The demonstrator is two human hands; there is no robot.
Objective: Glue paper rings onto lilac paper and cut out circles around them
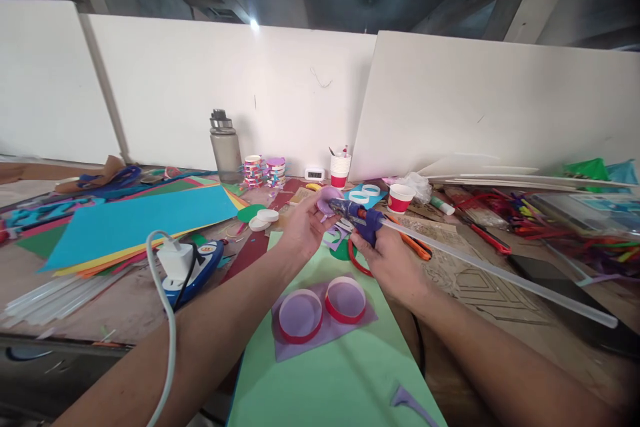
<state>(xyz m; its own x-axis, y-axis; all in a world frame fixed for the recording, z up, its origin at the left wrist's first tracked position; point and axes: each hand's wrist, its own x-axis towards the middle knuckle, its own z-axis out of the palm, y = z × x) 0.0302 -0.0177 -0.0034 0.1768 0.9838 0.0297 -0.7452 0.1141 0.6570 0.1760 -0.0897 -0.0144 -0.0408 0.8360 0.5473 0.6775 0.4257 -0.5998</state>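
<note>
My left hand (304,230) has its fingers closed on a small round purple paper piece (327,195); its far side is partly hidden. My right hand (393,263) grips a blue hot glue gun (369,221), whose nozzle end is at the purple piece. From its back sticks a long translucent glue stick (500,273). Below my hands, two red-edged paper cup rings (300,335) stand on a purple paper sheet (290,352). That sheet lies on light green paper (320,393), with a purple scrap (411,403) near the front.
On the left, a white plug adapter (175,260) sits on a blue power strip (213,260) beside coloured sheets (145,220). A bottle (226,150) and paper cups (341,170) stand at the back. Orange-handled scissors (417,248) and a dark tablet-like slab (565,300) lie right.
</note>
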